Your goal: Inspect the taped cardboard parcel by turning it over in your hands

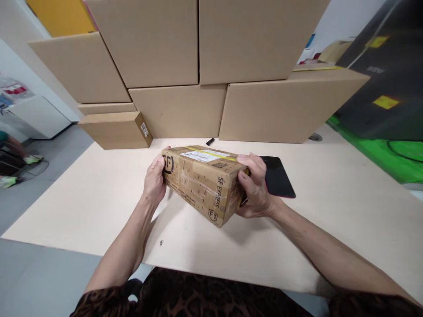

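Between my two hands is a brown cardboard parcel box, tilted over the table. It carries SF EXPRESS print, a white label and a yellow strap across its top. My left hand grips the left end, its fingers partly hidden behind the box. At the right end my right hand clasps the edge, thumb on the near side and fingers over the top. Just beyond my right hand a black tablet lies flat on the table. Behind the parcel sits a small black cylindrical object.
Large cardboard boxes are stacked along the back of the pale table. A smaller flat box stands at the back left. A tiny dark mark shows near the front edge. Part of a seated person appears far left.
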The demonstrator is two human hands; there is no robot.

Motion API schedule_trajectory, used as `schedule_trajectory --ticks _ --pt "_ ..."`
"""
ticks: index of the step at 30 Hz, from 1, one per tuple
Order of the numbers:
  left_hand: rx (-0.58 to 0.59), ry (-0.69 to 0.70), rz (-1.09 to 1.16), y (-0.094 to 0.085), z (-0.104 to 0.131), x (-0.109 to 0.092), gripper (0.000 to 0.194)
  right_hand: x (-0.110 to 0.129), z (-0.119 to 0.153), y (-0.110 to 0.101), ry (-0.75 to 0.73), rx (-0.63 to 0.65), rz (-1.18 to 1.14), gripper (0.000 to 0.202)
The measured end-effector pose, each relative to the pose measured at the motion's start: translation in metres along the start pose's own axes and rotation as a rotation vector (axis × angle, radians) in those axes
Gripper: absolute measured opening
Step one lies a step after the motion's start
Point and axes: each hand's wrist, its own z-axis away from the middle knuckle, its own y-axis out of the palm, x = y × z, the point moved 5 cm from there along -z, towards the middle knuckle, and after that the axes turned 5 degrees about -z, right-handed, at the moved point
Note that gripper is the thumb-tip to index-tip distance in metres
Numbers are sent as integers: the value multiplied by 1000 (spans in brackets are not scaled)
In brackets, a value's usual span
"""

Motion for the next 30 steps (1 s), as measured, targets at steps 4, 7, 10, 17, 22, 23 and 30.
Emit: schedule_trajectory --ticks 4,7,10,17,22,23,30 --pt "-10 -40 91 2 -1 2 46 -7 -1 -3 64 -7 -9 120" --pt "83 6 104 14 5 -5 50 -18 3 -8 208 -39 -51 132" --pt "185 111 52 25 14 -8 71 -28 8 -11 400 -50 -155 140" --pt "270 55 -58 21 20 3 93 -21 4 2 952 -115 -833 114" --pt "349 -18 -38 29 25 -7 91 -25 9 0 1125 -186 -879 90" --pt "327 -29 -21 31 26 -7 94 -27 10 0 1148 -189 -879 86" --pt "140 -181 66 33 28 7 101 -28 5 10 1309 -129 -1003 102"
